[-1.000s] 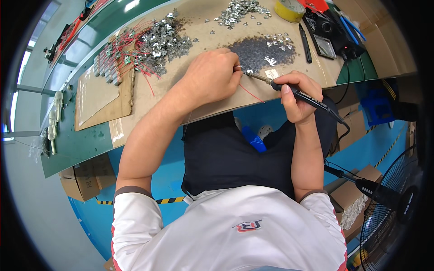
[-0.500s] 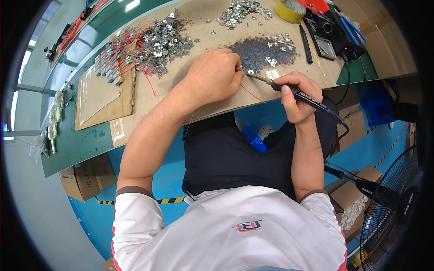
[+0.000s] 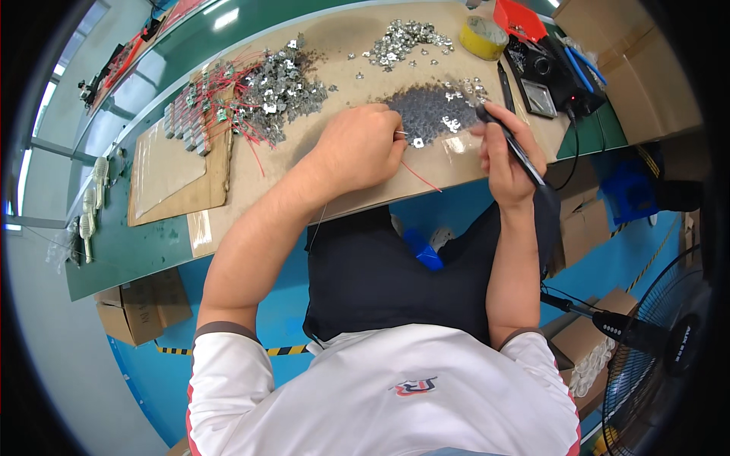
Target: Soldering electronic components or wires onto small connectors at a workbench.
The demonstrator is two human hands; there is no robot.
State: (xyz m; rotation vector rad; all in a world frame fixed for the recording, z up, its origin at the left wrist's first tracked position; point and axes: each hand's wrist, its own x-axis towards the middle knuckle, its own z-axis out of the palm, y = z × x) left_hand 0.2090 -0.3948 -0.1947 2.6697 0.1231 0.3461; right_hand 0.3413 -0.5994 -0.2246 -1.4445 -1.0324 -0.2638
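My left hand (image 3: 363, 144) is closed in a pinch at the near side of a dark scorched patch (image 3: 426, 110) on the brown board. A red wire (image 3: 420, 177) sticks out from under its fingers toward the table edge, and a thin silvery strand (image 3: 400, 134) shows at the fingertips. What else the fingers hold is hidden. My right hand (image 3: 508, 163) is wrapped round the black handle of a soldering iron (image 3: 522, 154), raised at the patch's right; its tip is hard to make out. One small bright metal clip (image 3: 417, 142) lies just right of my left hand.
At left lie a heap of metal clips (image 3: 293, 83), red-wired parts (image 3: 228, 83) and a cardboard sheet (image 3: 179, 178). Farther back are another clip pile (image 3: 403, 42), yellow tape roll (image 3: 484, 39), red tray (image 3: 519, 19) and black soldering station (image 3: 541, 72). A fan (image 3: 654, 342) stands at right.
My right hand has drawn the soldering iron away from my left fingertips, to the right, and tilted it up. My left hand keeps its pinch beside the red wire.
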